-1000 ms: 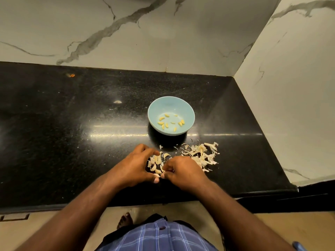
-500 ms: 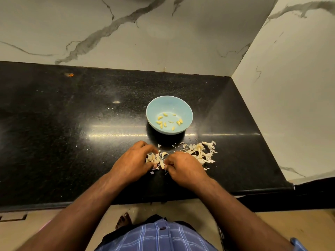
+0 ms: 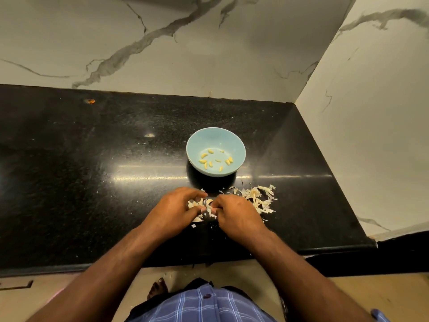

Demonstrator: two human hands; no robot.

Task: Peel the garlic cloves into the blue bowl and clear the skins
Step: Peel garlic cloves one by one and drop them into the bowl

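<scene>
One blue bowl (image 3: pixel 216 138), about ten peeled cloves (image 3: pixel 210 159) inside. Left hand (image 3: pixel 173 211), right hand (image 3: pixel 236 214): grip curled, both pinching one garlic clove (image 3: pixel 209 206). Skins (image 3: pixel 257 197) on worktop (image 3: pixel 92 170).

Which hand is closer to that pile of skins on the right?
Right. The right hand touches the pile of skins at its left edge; the left hand lies farther left, beyond it.

Home kitchen: black granite counter (image 3: pixel 69 182), marble-look wall tiles (image 3: pixel 162 54), blue bowl (image 3: pixel 234 140) holding peeled garlic cloves (image 3: pixel 214 160).
</scene>
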